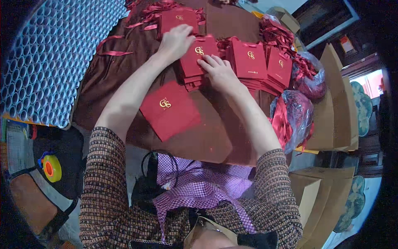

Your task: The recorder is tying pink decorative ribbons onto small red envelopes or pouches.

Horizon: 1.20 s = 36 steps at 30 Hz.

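Red gift bags with gold emblems lie flat in piles on the brown-covered table [224, 137]. My left hand [176, 42] is over the upper left corner of the middle pile [192, 62], its thumb and fingers apart. Against the right side of that same pile rests my right hand [222, 74], fingers spread on the top bag. One single red bag [168, 116] lies askew nearer to me, between my forearms, slightly blurred. Beyond my left hand is another red bag [178, 18] among loose ribbons.
More bag piles stand at right [250, 60], beside clear plastic sacks of red ribbon [296, 114]. A tray of pale-blue tubes [45, 54] fills the left side. Open cardboard boxes [331, 103] flank the right. Yellow tape [52, 168] sits at lower left.
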Each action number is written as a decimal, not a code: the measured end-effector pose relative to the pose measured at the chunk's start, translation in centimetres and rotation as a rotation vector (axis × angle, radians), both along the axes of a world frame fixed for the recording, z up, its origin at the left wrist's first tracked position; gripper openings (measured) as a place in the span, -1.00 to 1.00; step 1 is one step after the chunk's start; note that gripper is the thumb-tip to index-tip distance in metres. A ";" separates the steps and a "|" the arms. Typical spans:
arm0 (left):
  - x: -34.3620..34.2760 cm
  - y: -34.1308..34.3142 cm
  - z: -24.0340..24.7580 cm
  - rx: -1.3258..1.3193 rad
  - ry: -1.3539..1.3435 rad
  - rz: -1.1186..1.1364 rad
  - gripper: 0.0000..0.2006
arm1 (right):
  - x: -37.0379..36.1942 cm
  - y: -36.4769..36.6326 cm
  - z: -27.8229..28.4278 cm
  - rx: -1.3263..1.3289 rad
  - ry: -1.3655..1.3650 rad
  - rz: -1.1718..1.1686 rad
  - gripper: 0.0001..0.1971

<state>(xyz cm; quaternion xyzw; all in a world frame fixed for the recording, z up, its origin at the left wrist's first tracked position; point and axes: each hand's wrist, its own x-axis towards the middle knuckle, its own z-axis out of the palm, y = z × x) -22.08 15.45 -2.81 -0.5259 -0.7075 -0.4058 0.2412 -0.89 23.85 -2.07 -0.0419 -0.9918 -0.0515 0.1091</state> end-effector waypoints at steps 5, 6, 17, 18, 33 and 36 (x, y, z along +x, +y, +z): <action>0.4 -0.2 -1.9 -0.743 -0.023 -0.107 -0.39 | -0.4 0.9 0.0 -0.109 -0.081 0.056 -0.48; 0.3 0.0 -2.4 -0.805 -0.079 -0.114 -0.31 | -0.2 1.1 -0.2 -0.112 -0.101 0.067 -0.47; -0.8 0.7 -4.6 -0.666 -0.086 -0.127 -0.37 | 0.1 -0.6 -1.9 -0.168 -0.012 -0.032 -0.20; -1.4 0.7 -4.7 -0.603 -0.160 -0.156 -0.39 | -0.2 -0.1 -2.0 -0.255 0.099 0.005 -0.26; 4.4 -0.8 -3.7 0.194 -1.026 -0.050 -0.24 | -4.5 4.2 -2.2 -0.548 0.459 -0.262 -0.59; 6.1 -1.0 -3.1 0.194 -1.325 -0.058 -0.19 | -6.1 4.5 -1.5 -0.694 0.280 -0.380 -0.55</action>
